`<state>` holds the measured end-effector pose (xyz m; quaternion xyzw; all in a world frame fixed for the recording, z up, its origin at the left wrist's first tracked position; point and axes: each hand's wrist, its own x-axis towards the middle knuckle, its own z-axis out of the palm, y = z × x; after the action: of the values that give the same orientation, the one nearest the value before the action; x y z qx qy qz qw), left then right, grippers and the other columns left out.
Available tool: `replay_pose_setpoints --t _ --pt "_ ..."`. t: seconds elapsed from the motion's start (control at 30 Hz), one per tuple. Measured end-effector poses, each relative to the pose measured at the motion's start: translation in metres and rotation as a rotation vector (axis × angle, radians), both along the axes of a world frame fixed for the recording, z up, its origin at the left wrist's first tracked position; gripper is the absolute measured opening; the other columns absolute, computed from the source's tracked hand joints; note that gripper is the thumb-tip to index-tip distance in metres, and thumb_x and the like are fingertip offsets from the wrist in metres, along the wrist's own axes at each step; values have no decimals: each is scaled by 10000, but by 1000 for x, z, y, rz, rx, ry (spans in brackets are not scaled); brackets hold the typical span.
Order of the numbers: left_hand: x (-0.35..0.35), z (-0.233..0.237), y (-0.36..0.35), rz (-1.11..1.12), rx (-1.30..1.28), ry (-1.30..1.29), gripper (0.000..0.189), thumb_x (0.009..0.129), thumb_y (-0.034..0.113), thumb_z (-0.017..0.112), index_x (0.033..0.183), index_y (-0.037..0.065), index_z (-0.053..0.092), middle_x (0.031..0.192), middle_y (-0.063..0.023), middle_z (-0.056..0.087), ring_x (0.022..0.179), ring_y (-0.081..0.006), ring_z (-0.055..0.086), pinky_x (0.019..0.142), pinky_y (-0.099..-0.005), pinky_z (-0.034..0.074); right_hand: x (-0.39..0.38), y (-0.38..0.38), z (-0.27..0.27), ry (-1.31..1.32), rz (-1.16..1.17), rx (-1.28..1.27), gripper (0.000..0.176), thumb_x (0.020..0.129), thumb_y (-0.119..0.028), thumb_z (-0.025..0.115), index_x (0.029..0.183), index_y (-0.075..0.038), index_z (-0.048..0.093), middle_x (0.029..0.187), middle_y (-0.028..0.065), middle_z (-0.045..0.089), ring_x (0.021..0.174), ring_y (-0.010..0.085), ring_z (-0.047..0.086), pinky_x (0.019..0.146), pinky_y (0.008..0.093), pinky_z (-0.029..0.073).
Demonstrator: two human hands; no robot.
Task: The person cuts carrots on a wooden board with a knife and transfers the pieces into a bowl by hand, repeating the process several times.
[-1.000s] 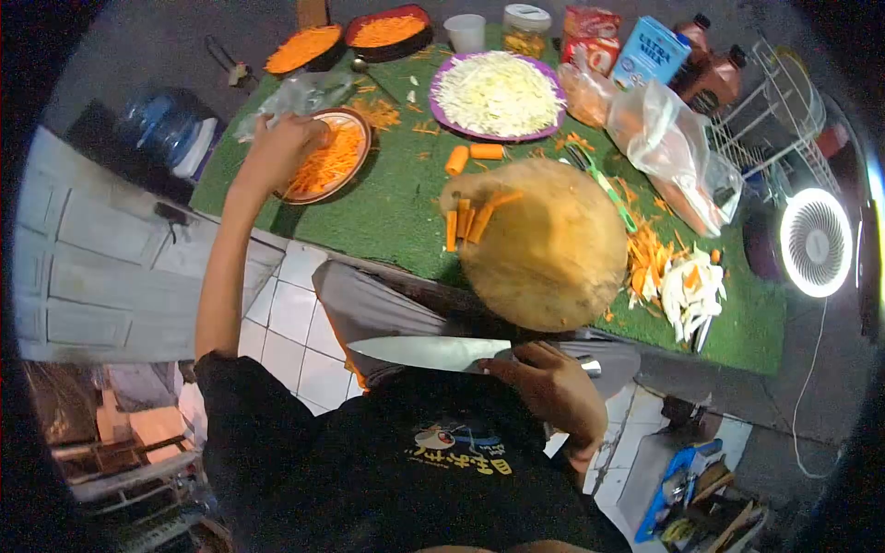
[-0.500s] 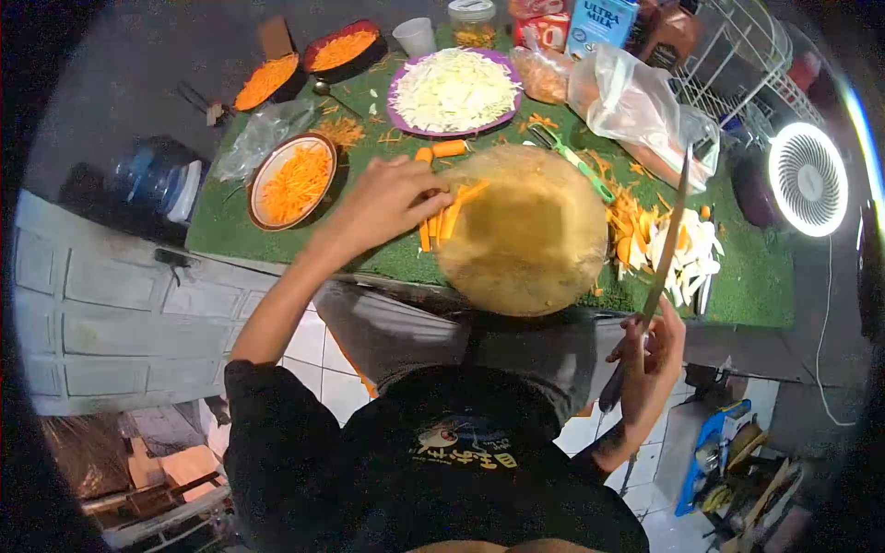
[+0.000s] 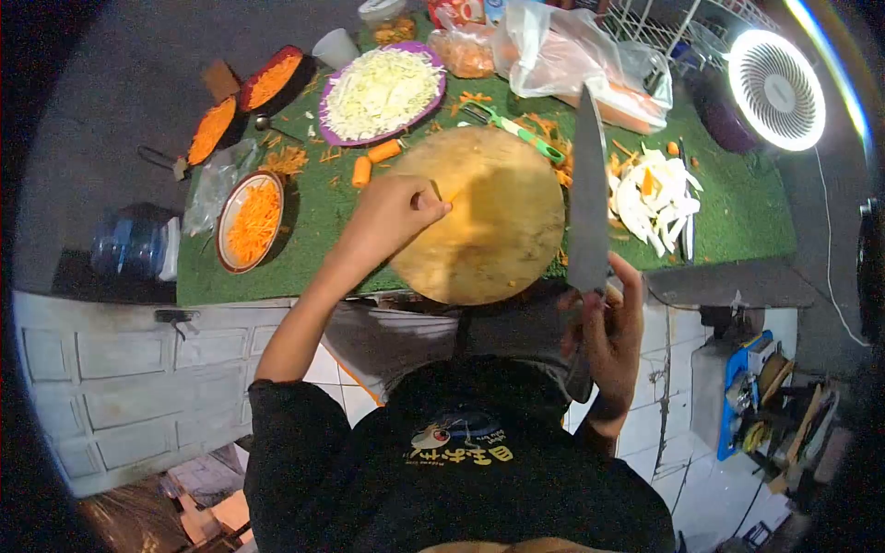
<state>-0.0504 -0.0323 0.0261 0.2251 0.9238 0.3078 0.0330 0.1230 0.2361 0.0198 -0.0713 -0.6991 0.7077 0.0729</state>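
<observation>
A round wooden chopping board [image 3: 507, 263] lies on the green mat. Over its left part is my left hand [image 3: 396, 217], its fingers closed on an orange carrot piece [image 3: 449, 205] mostly hidden beneath them. My right hand [image 3: 610, 332] grips the handle of a large knife [image 3: 587, 203], blade pointing up and away, right of the board. Two carrot chunks [image 3: 373, 161] lie beyond my left hand. A green peeler [image 3: 521, 132] rests at the board's far edge. White and orange peelings [image 3: 650, 203] are heaped to the right of the knife.
A purple plate [image 3: 325, 120] of shredded white vegetable stands behind the board. Grated carrot fills a bowl [image 3: 221, 235] at left and two dark dishes [image 3: 247, 97] farther back. A plastic bag [image 3: 553, 55], a wire rack [image 3: 645, 23] and a white fan [image 3: 776, 89] are at the back right.
The view has shifted right. My left hand has moved onto the board, and the carrot sticks by its left edge are no longer visible there. The knife now shows its broad side.
</observation>
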Motion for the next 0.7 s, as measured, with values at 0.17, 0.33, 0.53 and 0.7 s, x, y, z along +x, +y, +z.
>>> replay_pose_setpoints --t 0.17,0.33,0.53,0.7 --pt "32 6 20 39 -6 -246 376 940 313 726 743 -2 671 668 -97 643 616 -215 606 619 -376 470 -12 -22 18 6 79 -50 514 1093 -140 481 1552 -99 253 893 115 659 512 88 567 439 222 462" --pt "41 4 20 -40 -126 -182 343 1001 239 635 770 -14 653 682 -150 619 623 -313 589 628 -428 450 -23 -36 27 -183 100 -22 519 1052 -5 477 1513 -74 250 968 134 679 775 152 612 672 280 470" --pt "42 -5 0 -214 -14 188 151 941 103 658 1055 10 694 1086 -155 668 1019 -340 607 887 -416 486 -26 -52 15 -163 131 293 438 1029 -21 492 1421 -35 297 876 293 644 794 469 670 691 495 512" --pt "39 -19 -2 -257 29 189 281 901 126 699 1165 33 717 1195 -130 663 1129 -339 588 981 -404 485 -26 -64 10 -30 158 464 432 1019 -36 506 1402 -33 305 816 311 625 806 543 641 669 554 493"
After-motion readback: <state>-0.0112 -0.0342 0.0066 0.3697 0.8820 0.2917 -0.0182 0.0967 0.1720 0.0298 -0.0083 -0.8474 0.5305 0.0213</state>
